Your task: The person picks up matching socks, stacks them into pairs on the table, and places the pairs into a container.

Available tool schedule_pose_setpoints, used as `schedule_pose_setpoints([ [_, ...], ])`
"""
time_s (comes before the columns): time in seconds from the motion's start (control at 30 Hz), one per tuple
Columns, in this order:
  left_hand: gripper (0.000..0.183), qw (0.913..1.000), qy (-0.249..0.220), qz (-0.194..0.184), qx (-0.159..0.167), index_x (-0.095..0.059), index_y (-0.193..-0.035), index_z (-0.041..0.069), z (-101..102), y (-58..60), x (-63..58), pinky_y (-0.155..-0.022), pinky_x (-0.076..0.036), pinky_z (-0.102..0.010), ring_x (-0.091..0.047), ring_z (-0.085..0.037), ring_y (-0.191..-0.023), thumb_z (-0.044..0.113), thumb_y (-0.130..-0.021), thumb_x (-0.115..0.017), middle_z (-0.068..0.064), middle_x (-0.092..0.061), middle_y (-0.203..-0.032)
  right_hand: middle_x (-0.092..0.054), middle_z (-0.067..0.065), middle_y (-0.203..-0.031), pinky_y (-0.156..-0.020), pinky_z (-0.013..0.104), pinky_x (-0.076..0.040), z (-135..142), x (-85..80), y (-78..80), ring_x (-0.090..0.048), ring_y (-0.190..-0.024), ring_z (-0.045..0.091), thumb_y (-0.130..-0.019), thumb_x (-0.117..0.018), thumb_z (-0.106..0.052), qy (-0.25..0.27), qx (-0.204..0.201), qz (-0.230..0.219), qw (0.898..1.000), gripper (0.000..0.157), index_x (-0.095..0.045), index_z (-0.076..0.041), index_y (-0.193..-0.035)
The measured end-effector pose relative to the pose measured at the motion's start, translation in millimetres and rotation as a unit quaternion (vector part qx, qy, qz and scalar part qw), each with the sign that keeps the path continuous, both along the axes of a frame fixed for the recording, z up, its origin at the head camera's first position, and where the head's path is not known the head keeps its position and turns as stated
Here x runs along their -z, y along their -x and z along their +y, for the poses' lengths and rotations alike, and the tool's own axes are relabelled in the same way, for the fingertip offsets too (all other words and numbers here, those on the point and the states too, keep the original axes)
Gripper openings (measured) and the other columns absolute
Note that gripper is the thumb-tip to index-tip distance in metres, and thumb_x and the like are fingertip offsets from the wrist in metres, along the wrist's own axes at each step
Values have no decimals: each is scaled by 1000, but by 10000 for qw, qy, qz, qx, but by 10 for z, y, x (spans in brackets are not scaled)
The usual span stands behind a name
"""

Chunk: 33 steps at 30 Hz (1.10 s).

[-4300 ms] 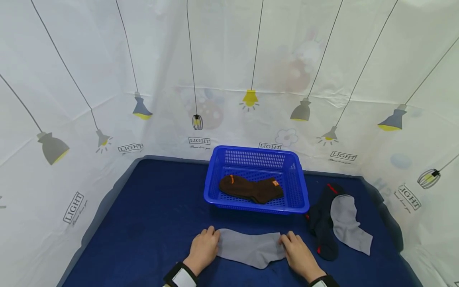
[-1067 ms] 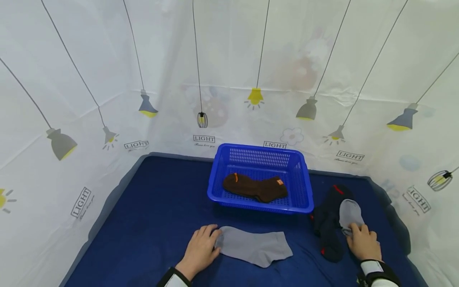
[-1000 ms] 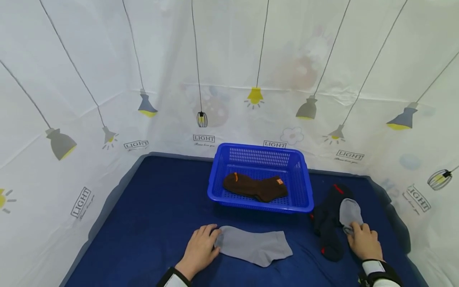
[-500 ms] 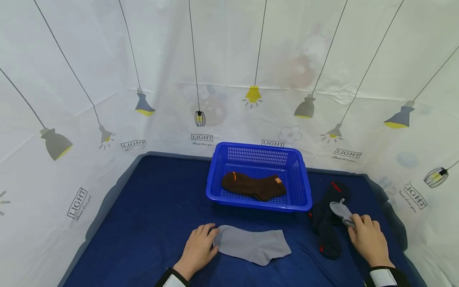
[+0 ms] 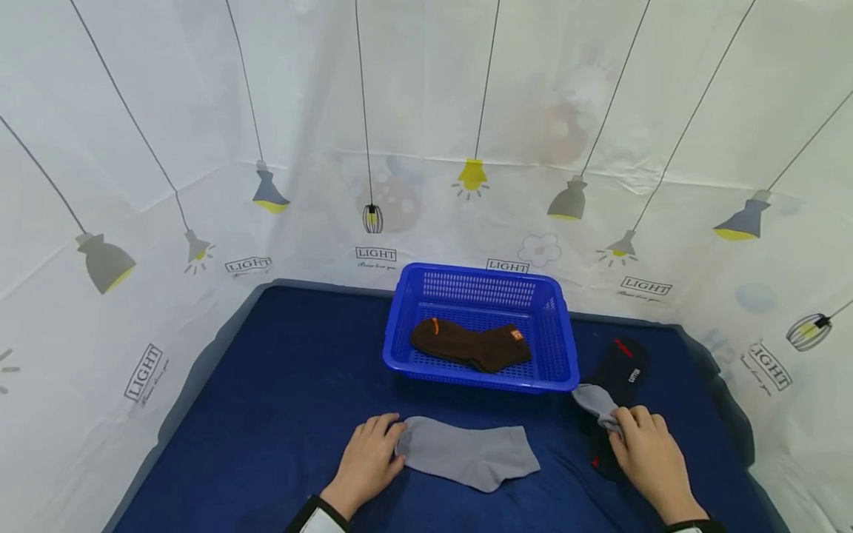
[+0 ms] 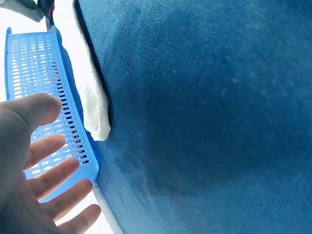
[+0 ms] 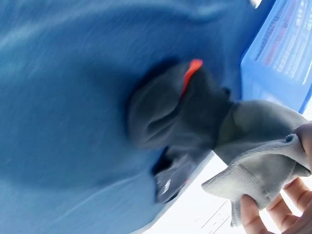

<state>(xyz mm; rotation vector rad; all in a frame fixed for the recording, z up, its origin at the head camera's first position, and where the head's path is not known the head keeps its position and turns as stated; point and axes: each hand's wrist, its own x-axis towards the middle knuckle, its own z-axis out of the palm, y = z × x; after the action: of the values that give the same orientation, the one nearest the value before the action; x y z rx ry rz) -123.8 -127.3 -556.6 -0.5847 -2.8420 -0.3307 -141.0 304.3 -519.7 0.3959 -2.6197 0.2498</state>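
My right hand grips a grey sock by its cuff end, and the foot hangs out to the left over the dark socks. Those have red marks and lie right of the basket. In the right wrist view the held sock bunches between thumb and fingers. A second grey sock lies flat in front of the basket. At its left end is my left hand; the left wrist view shows its fingers loosely extended, holding nothing.
A blue plastic basket stands at the back of the dark blue cloth, with a pair of brown socks inside. White printed sheeting rises behind and at both sides.
My right hand has left the flat grey sock, picked up the other grey sock at the right, and carried it leftward across the dark socks. My left hand has released its grip and stayed put.
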Motion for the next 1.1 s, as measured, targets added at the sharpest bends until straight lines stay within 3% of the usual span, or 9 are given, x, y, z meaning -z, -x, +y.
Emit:
schedule_pose_setpoints([
  [0.23, 45, 9999, 72, -90, -23, -62, -113, 14, -8, -5, -11, -87, -43, -43, -53, -25, -107, 28, -72, -73, -8, -56, -119, -48, 6, -79, -51, 35, -36, -275, -7, 21, -43, -64, 23, -66, -72, -11, 26, -344, 153, 9993, 30, -58, -8, -93],
  [0.7, 46, 9999, 68, -100, 24, -62, -114, 14, -10, -11, -26, -88, -43, -43, -53, -25, -107, 29, -73, -73, -8, -56, -118, -47, -1, -80, -54, 30, -38, -982, -101, 227, -43, -67, 16, -73, -70, -15, 202, -859, 67, 9961, 23, -58, -13, -91],
  [1.1, 43, 9998, 24, -160, -80, -63, -112, 13, -60, -27, -28, -88, -43, -44, -53, -25, -107, 27, -73, -72, -8, -57, -117, -45, -4, -81, -55, 24, -37, -1483, -67, 298, -38, -67, 10, -76, -69, -17, 234, -1329, -156, 9907, 22, -59, -16, -95],
])
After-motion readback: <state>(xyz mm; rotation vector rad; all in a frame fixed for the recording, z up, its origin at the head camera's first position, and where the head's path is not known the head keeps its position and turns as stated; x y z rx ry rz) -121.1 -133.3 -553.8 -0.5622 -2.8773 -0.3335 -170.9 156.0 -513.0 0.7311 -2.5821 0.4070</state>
